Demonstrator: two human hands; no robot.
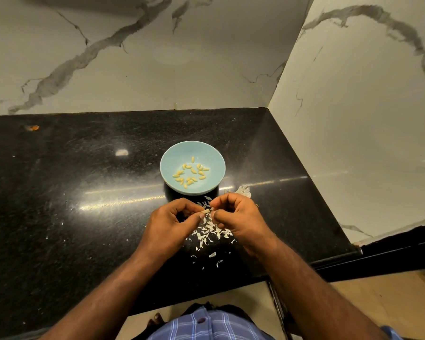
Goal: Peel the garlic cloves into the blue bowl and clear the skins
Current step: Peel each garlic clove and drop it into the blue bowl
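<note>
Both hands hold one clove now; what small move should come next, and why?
Probably pull the last skin off: both hands pinch a clove that still shows skin, above the skins pile. Then drop it into the blue bowl.

Person's body, head view. Both forearms (312, 285) are bare from wrist to the near edge of the frame; no watch, ring or band shows on the left hand (168, 228) or the right hand (241, 220). A shirt (206, 326) shows at the near centre: blue with a paler check pattern and one dark button. A strip of blue sleeve (391, 332) shows at the near right.
</note>
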